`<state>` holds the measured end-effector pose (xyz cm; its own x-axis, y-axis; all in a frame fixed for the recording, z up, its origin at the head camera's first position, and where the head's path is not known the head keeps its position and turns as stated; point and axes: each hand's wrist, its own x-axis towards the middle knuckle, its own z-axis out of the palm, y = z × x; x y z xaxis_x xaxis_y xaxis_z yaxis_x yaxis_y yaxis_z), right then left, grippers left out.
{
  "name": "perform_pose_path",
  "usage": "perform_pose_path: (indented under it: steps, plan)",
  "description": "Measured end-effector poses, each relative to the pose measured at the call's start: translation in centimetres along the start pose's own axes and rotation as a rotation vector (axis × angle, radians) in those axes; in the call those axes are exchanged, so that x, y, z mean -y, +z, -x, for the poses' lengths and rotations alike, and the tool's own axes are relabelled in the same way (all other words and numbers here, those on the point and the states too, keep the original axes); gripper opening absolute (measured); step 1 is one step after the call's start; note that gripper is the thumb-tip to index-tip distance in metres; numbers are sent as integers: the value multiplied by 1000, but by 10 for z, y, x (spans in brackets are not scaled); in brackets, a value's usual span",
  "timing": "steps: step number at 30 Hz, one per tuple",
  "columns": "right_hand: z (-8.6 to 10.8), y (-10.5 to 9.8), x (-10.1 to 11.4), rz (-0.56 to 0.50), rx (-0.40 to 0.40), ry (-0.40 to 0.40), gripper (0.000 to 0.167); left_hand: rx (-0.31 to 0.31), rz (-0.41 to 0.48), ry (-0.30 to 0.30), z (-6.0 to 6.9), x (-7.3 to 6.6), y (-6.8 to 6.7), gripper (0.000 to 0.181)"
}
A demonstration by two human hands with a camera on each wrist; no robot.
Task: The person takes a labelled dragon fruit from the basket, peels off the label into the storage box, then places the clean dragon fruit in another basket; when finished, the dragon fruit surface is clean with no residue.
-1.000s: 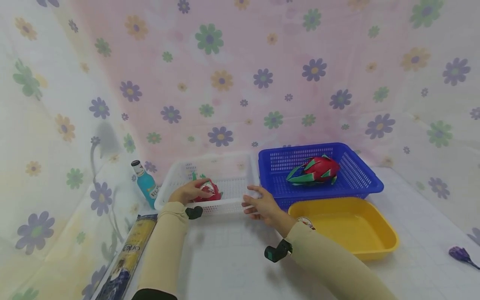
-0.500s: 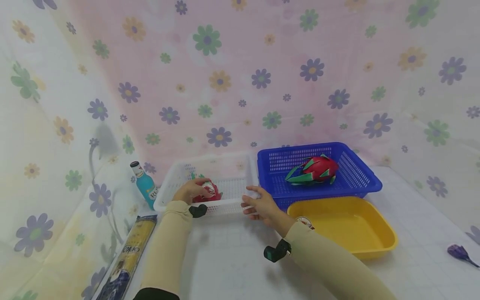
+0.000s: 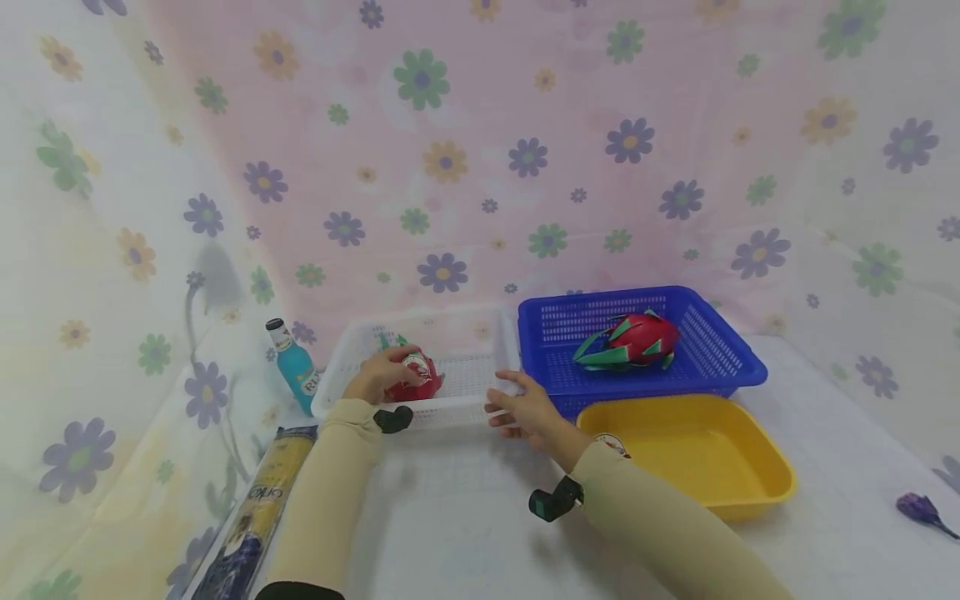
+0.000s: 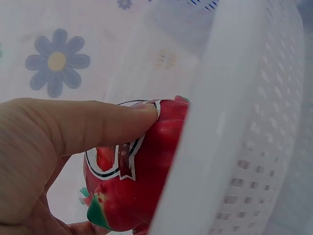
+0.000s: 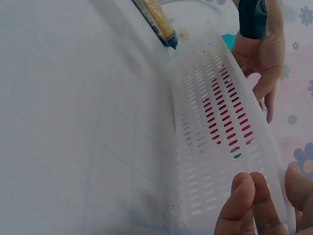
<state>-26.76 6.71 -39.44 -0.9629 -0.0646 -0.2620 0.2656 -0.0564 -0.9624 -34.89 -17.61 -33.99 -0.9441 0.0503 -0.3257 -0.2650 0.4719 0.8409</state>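
My left hand [image 3: 375, 375] holds a red dragon fruit [image 3: 429, 385] with green tips inside the white basket [image 3: 457, 403], by its front wall. In the left wrist view the thumb of this hand [image 4: 44, 142] lies across the white label of the fruit [image 4: 161, 156], beside the basket's rim [image 4: 210, 112]. My right hand [image 3: 534, 412] is at the front right corner of that basket. The right wrist view shows its fingers [image 5: 237, 196] outside the slotted wall [image 5: 195, 161] and the thumb over the rim. Part of the fruit's underside is hidden.
A blue basket [image 3: 543, 387] holding another red fruit [image 3: 643, 337] adjoins on the right, behind a yellow tray [image 3: 776, 458]. At the left are a blue bottle [image 3: 296, 367] and a long yellow packet [image 3: 258, 508]. A purple flower [image 3: 918, 507] lies far right.
The fruit has risen slightly with my left hand and tilted a little, so more of it shows above the front rim. My right hand has stayed at the basket corner.
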Motion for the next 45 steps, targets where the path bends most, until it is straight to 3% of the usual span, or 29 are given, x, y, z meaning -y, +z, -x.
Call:
perform_pose_path:
  steps: [9, 16, 23, 33, 43, 45]
  plan:
    - [-1, 0, -1, 19, 4, -8, 54, -14, 32, 144, 26, -11, -14, 76]
    - [-3, 0, 0, 23, -2, -6, 53, -16, 69, 187, 53, -12, -21, 76]
    - [-4, 1, 2, 37, 6, -3, 54, -12, 93, 214, 85, -12, -20, 77]
    - [-2, -3, 1, 46, 0, 5, 54, 18, 39, 275, 138, 2, 6, 75]
    - [-2, -1, -1, 69, 4, -10, 54, 70, 77, 298, 185, 23, 32, 73]
    - [-3, -2, 0, 73, -3, -8, 54, 74, 81, 280, 193, 24, 38, 72]
